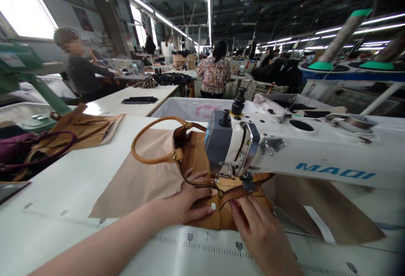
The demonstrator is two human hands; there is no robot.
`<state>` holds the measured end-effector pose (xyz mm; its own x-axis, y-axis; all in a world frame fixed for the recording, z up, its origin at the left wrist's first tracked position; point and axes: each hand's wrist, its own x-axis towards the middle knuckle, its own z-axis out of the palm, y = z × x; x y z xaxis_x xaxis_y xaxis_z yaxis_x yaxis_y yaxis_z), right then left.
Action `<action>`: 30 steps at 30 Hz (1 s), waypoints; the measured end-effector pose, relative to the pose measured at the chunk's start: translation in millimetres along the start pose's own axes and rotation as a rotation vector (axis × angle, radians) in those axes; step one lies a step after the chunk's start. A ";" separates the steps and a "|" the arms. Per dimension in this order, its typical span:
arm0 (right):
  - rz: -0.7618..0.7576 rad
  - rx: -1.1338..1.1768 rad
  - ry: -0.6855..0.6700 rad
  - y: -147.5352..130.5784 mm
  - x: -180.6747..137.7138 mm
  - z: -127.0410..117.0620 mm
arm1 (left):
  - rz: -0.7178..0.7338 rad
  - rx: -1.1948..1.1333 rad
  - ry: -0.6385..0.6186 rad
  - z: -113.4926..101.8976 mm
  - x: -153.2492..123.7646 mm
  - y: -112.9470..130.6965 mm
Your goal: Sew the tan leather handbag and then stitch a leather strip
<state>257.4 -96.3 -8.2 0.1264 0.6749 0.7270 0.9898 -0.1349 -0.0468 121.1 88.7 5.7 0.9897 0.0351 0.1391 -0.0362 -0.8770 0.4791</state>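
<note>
Your sewing machine [303, 149] carries one readable label, the blue word "MAQI", on the side of its white arm. One tan leather bag [196, 158] lies on the tabletop [63, 208] under the machine head, on a sheet of beige lining [142, 174]; its zipper [234, 191] runs beneath the needle area, and one looped handle [152, 141] shows, arching to the left. Your left hand [186, 204] lies flat on the bag just left of the zipper, fingers spread and pressing, with nothing enclosed in its grip. Your right hand [259, 225] rests on the bag on the near side of the zipper, fingertips [236, 204] at the zipper edge; you cannot tell whether its grip pinches the material. A ruler scale [205, 242] with small marks, too small to read, is printed along the near edge of the tabletop. At far left lie more tan bag pieces [82, 128] and one purple strap [38, 145]. Two people sit at nearer stations [215, 73] beyond, others farther back.
</note>
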 end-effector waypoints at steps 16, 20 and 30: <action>-0.137 -0.039 0.030 5.7 18.4 -42.4 | -0.078 0.115 -0.001 2.7 -8.8 21.0; -0.036 0.087 0.134 5.7 44.5 -60.8 | -0.102 0.213 0.056 6.1 -7.8 24.2; -0.044 0.093 0.071 17.3 62.0 -62.3 | -0.035 0.045 -0.028 -6.7 -22.6 24.9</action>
<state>278.2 -101.9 78.7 0.0810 0.6253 0.7761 0.9965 -0.0365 -0.0746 96.8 69.2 20.3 0.9937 0.0537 0.0983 0.0046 -0.8963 0.4434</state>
